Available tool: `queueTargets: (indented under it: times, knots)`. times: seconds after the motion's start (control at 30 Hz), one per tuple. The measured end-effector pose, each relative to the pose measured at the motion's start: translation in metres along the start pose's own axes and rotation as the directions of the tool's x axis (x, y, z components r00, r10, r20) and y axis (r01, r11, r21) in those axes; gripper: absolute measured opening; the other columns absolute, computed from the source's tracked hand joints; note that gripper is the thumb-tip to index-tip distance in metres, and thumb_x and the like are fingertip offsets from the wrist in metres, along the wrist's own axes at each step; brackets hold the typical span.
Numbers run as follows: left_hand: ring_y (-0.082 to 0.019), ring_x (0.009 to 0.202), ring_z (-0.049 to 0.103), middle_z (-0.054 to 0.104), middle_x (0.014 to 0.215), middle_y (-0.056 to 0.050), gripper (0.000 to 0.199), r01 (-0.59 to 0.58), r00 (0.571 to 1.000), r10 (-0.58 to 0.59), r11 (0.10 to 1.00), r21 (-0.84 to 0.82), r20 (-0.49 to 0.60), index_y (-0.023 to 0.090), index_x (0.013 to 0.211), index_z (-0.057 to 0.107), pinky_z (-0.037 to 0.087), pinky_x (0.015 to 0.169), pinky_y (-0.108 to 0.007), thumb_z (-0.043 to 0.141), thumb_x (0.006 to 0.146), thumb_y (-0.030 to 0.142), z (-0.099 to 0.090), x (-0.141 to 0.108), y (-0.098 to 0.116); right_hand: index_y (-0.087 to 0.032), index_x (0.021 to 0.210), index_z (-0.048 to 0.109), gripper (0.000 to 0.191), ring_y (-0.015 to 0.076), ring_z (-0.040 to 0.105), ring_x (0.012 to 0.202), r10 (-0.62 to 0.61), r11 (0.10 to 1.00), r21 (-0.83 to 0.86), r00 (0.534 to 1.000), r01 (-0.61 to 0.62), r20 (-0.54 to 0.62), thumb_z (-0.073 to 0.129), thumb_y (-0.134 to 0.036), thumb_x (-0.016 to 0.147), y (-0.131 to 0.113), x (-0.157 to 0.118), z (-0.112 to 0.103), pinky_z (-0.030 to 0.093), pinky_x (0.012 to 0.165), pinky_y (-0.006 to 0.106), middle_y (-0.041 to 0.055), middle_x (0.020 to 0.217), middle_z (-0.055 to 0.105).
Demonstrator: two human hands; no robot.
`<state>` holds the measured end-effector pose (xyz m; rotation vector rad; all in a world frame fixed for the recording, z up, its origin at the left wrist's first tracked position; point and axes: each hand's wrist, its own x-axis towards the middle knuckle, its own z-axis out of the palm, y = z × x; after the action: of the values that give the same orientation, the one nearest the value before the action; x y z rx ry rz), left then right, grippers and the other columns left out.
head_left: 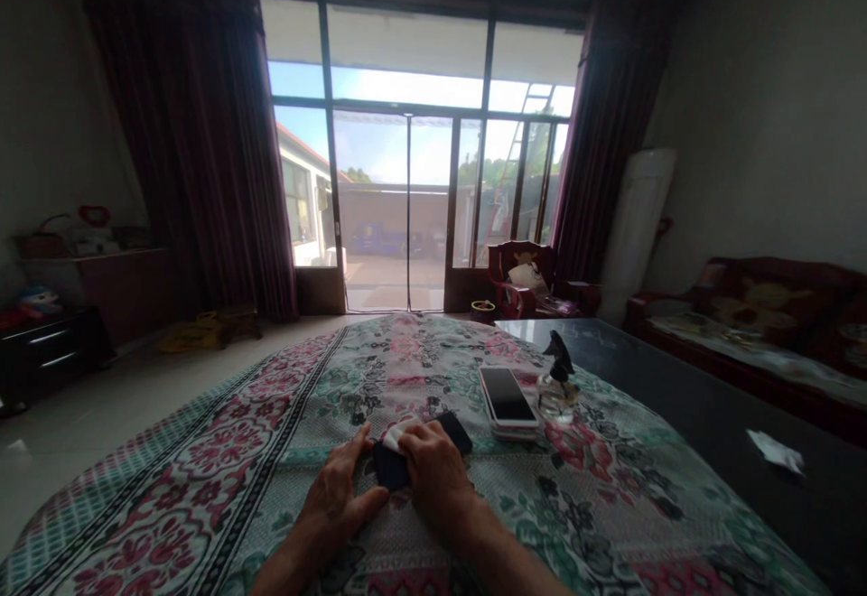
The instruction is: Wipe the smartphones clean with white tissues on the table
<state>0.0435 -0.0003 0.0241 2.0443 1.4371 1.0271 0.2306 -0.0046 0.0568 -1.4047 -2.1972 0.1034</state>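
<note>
A dark blue, flat phone-like object [391,468] lies on the patterned tablecloth [399,370] between my hands. My left hand [343,486] rests at its left edge, thumb and fingers apart. The fingers of my right hand [433,460] are pressed together on a white tissue [395,434] over the dark object's upper part. Another dark flat piece [455,432] shows just beyond my right hand; whether it joins the first cannot be made out. To the right is a stack of phones [509,399], beside a clear spray bottle [557,388] with a black nozzle.
A crumpled white tissue [776,451] lies on the dark table surface [711,397] at the right. Beyond the table stand a wooden chair [521,275] and glass doors [406,208]. A wooden sofa [765,307] is at the right, a black cabinet [51,352] at the left.
</note>
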Motion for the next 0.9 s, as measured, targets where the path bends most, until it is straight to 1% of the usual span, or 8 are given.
queueTargets:
  times: [0.13, 0.23, 0.43, 0.6, 0.67, 0.73, 0.8, 0.9]
  knots:
    - [-0.028, 0.118, 0.054, 0.063, 0.120, -0.010, 0.071, -0.001, 1.000, 0.001, 1.000, 0.004, 0.002, 0.017, 0.134, 0.048, 0.040, 0.105, -0.043, 0.066, 0.067, 0.029, 0.002, 0.000, -0.001, -0.024, 0.094, 0.068, 0.024, 0.0165, 0.053, 0.095, -0.151, 0.984, 0.104, 0.987, 0.145, 0.052, 0.048, -0.014, 0.086, -0.009, -0.004, 0.004, 0.037, 0.086, 0.026, 0.0007, 0.103, 0.067]
    - [-0.028, 0.116, 0.056, 0.064, 0.119, -0.009, 0.069, -0.013, 1.000, 0.013, 1.000, -0.005, -0.017, 0.018, 0.134, 0.048, 0.041, 0.104, -0.044, 0.066, 0.068, 0.031, 0.003, -0.001, -0.004, -0.022, 0.086, 0.067, 0.021, 0.0150, 0.055, 0.089, -0.181, 0.977, 0.126, 0.982, 0.173, 0.050, 0.050, -0.012, 0.081, -0.011, -0.008, 0.004, 0.036, 0.086, 0.025, 0.0011, 0.097, 0.066]
    - [-0.029, 0.114, 0.057, 0.065, 0.117, -0.008, 0.074, -0.026, 0.999, 0.025, 0.999, -0.022, -0.049, 0.020, 0.135, 0.048, 0.042, 0.103, -0.045, 0.068, 0.065, 0.030, 0.003, -0.001, -0.005, -0.020, 0.080, 0.066, 0.017, 0.0158, 0.054, 0.083, -0.076, 0.997, 0.016, 0.995, 0.075, 0.068, 0.050, -0.013, 0.079, -0.006, -0.010, -0.004, 0.037, 0.076, 0.026, 0.0027, 0.088, 0.064]
    - [-0.030, 0.118, 0.055, 0.064, 0.119, -0.010, 0.076, -0.012, 1.000, 0.012, 1.000, 0.004, -0.016, 0.017, 0.137, 0.046, 0.039, 0.106, -0.046, 0.068, 0.066, 0.031, 0.001, 0.000, -0.003, -0.019, 0.078, 0.065, 0.017, 0.0182, 0.055, 0.086, 0.114, 0.987, -0.113, 0.993, -0.113, 0.000, 0.049, -0.012, 0.079, 0.010, -0.005, -0.012, 0.037, 0.074, 0.027, 0.0055, 0.090, 0.063]
    - [-0.029, 0.120, 0.054, 0.063, 0.121, -0.010, 0.074, -0.019, 1.000, 0.020, 1.000, 0.015, -0.014, 0.017, 0.137, 0.046, 0.039, 0.107, -0.046, 0.067, 0.067, 0.031, 0.002, -0.001, -0.004, -0.019, 0.079, 0.065, 0.019, 0.0191, 0.054, 0.089, 0.157, 0.978, -0.135, 0.987, -0.160, -0.032, 0.048, -0.009, 0.079, 0.015, -0.004, -0.013, 0.038, 0.075, 0.027, 0.0062, 0.092, 0.063]
    - [-0.029, 0.125, 0.050, 0.059, 0.130, -0.011, 0.073, -0.040, 0.999, 0.041, 0.999, 0.031, -0.024, 0.016, 0.137, 0.045, 0.037, 0.109, -0.046, 0.065, 0.069, 0.029, 0.004, -0.001, -0.008, -0.019, 0.083, 0.065, 0.022, 0.0190, 0.053, 0.094, 0.133, 0.984, -0.117, 0.990, -0.138, -0.049, 0.047, -0.007, 0.078, 0.015, -0.004, -0.011, 0.038, 0.079, 0.027, 0.0060, 0.096, 0.063]
    - [-0.029, 0.130, 0.045, 0.054, 0.137, -0.011, 0.071, -0.070, 0.997, 0.071, 0.996, 0.053, -0.026, 0.016, 0.137, 0.045, 0.034, 0.111, -0.046, 0.064, 0.070, 0.028, 0.006, -0.001, -0.011, -0.020, 0.088, 0.065, 0.024, 0.0182, 0.052, 0.097, 0.062, 0.996, -0.069, 0.997, -0.065, -0.044, 0.047, -0.007, 0.079, 0.009, -0.007, -0.009, 0.038, 0.084, 0.026, 0.0049, 0.102, 0.062]
    - [-0.029, 0.131, 0.044, 0.054, 0.138, -0.010, 0.069, -0.098, 0.995, 0.098, 0.993, 0.068, -0.004, 0.020, 0.137, 0.046, 0.033, 0.111, -0.046, 0.062, 0.071, 0.028, 0.007, -0.002, -0.012, -0.021, 0.087, 0.065, 0.021, 0.0173, 0.052, 0.096, -0.042, 0.999, -0.008, 0.999, 0.043, 0.013, 0.048, -0.010, 0.082, -0.004, -0.010, -0.005, 0.039, 0.082, 0.025, 0.0041, 0.103, 0.060]
